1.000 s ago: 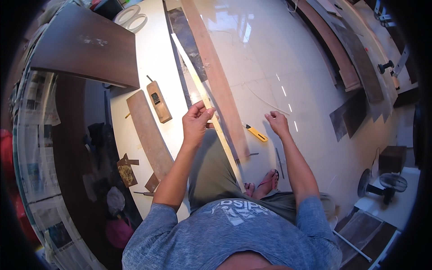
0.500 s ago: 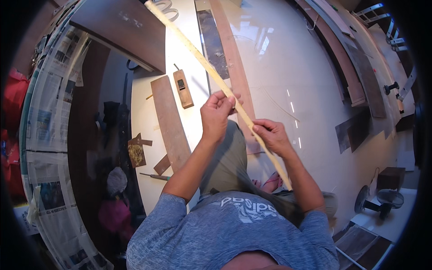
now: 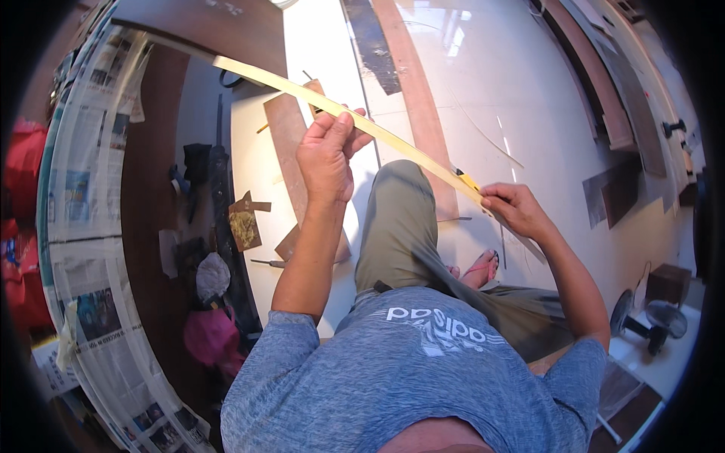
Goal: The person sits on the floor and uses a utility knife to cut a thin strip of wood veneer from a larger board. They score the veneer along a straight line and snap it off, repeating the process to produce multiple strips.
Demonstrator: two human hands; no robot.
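A long, pale wooden strip (image 3: 400, 143) slants across in front of me, its far end up at the left and its near end at the right. My left hand (image 3: 326, 155) is closed around its middle, thumb on the upper face and fingers beneath. At the near end, my right hand (image 3: 517, 211) pinches the strip between thumb and fingers. Just beside that end shows a yellow object (image 3: 467, 180) with a dark tip, perhaps a cutter; I cannot tell whether it touches the strip. Behind the strip, a wooden hand plane (image 3: 315, 87) is mostly hidden.
Left of my knee lie a brown board (image 3: 285, 128), a brown piece with yellowish smears (image 3: 244, 226) and a slim dark-handled tool (image 3: 269, 263). A reddish plank (image 3: 415, 98) runs along the floor. A dark panel (image 3: 219, 26) stands far left; a small fan (image 3: 649, 325) is at right.
The strip has turned flatter, its far end swinging left and nearer. My right hand has shifted right to its near end, and my left hand has moved left. The yellow object has come into sight.
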